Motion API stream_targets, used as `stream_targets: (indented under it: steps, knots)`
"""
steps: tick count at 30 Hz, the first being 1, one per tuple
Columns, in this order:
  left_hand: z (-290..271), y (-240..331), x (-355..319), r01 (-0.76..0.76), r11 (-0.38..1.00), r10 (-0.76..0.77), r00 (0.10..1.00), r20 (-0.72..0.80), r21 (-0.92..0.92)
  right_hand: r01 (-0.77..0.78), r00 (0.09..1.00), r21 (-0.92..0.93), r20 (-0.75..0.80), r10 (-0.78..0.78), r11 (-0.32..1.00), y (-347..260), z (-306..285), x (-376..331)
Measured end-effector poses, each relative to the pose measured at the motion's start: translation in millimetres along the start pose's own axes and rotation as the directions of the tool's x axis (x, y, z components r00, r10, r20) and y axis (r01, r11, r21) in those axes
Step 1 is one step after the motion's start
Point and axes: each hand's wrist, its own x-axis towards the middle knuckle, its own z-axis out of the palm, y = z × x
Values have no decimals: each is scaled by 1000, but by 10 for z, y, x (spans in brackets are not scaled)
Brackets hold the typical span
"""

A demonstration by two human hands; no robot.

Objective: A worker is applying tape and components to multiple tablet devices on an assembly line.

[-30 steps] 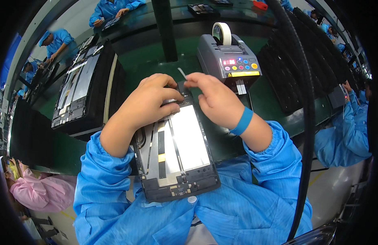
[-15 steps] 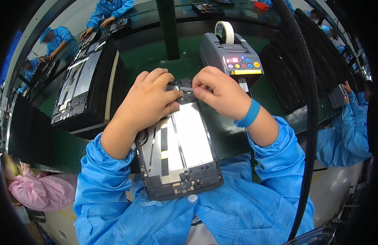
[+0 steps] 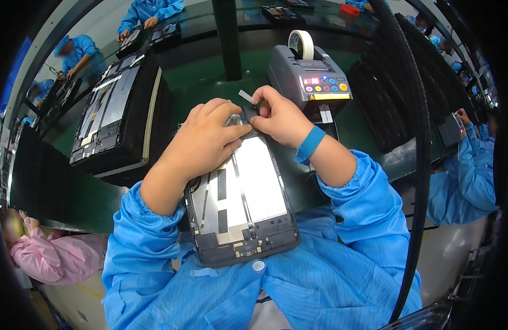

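Observation:
A tablet with its back off (image 3: 259, 190), showing a silvery plate and black parts, rests in front of me, its near end against my clothing. My left hand (image 3: 201, 143) lies over its far left corner, fingers bent and thumb pressed in; just what the fingertips grip is partly hidden. Beside it, my right hand (image 3: 287, 118) is at the far right corner with curled fingers. A short whitish strip of tape (image 3: 246, 97) sticks out from its index fingertip, above the green table. The right thumb is low, close to the tablet's dark end.
A grey tape dispenser (image 3: 314, 74) with a cream roll (image 3: 302, 45) stands beyond my right hand, tape at its outlet. Stacked opened tablets (image 3: 108, 113) stand left, black stacked sheets (image 3: 386, 93) right. A black cable (image 3: 421, 143) hangs at right. Co-workers sit around.
My right hand has turned, and the tape strip has moved from over the tablet's end to beyond it, now pointing away. My left hand has shifted slightly. Tape at the dispenser outlet looks wider.

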Motion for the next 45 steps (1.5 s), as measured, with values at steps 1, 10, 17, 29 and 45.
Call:
stream_targets:
  steps: [1, 10, 17, 29, 45]
  knots:
    - [-9, 4, 8, -2, 1000, 2, 1000, -1, 0, 0, 1000, -1, -2, 0, 1000, 22, 5, 3]
    - [-57, 62, 15, 34, 985, -33, 999, -8, 170, 258, 963, -198, -26, -268, 946, -153, -156, -63]
    - [1, -15, -39, 71, 991, -68, 997, -26, 110, 316, 882, -411, 459, -106, 855, -432, -310, 87]
    - [3, -102, 84, 123, 991, -123, 992, 6, -51, 260, 926, -211, 333, -181, 942, -412, -428, 230]
    - [128, -299, 262, 123, 970, -123, 992, 16, -211, 195, 850, -446, 520, 76, 874, -570, -304, 218]
